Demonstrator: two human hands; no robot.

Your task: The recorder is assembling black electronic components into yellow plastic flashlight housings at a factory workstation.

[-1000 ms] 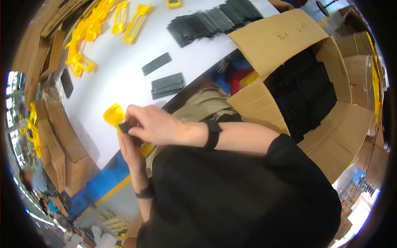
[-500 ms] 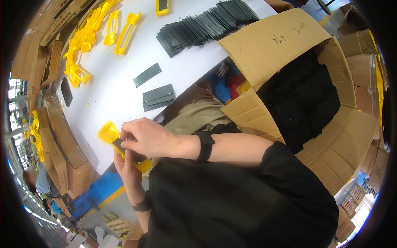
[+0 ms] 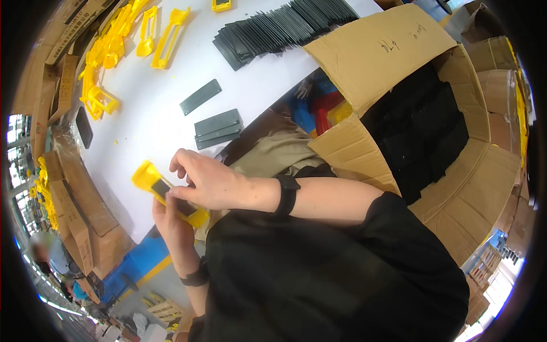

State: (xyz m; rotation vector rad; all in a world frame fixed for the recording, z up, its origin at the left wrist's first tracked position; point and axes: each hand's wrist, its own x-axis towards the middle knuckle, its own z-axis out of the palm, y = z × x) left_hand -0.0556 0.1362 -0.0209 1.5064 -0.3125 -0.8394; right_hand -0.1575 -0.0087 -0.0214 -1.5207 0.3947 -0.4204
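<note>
A yellow plastic frame (image 3: 147,175) with a dark rectangular plate (image 3: 161,188) set in it is tilted near the table's front edge. My left hand (image 3: 174,225) grips the frame from below, its fingers partly hidden behind it. Above it, my right hand (image 3: 212,183) rests its thumb on the plate while the other fingers are lifted away, bent and apart from the thumb. Beyond my hands lie a loose dark plate (image 3: 200,97) and a small overlapping group of dark plates (image 3: 218,126) on the white table (image 3: 137,114).
A long row of dark plates (image 3: 279,34) stands at the far side. Yellow frames (image 3: 171,40) and a heap of yellow parts (image 3: 108,48) lie far left, near a phone-like dark slab (image 3: 84,127). To the right, an open cardboard box (image 3: 393,48) holds black pieces (image 3: 421,137).
My right fingers have lifted off the frame and spread from the thumb, which stays on the plate. More of the plate now shows. The view has shifted slightly.
</note>
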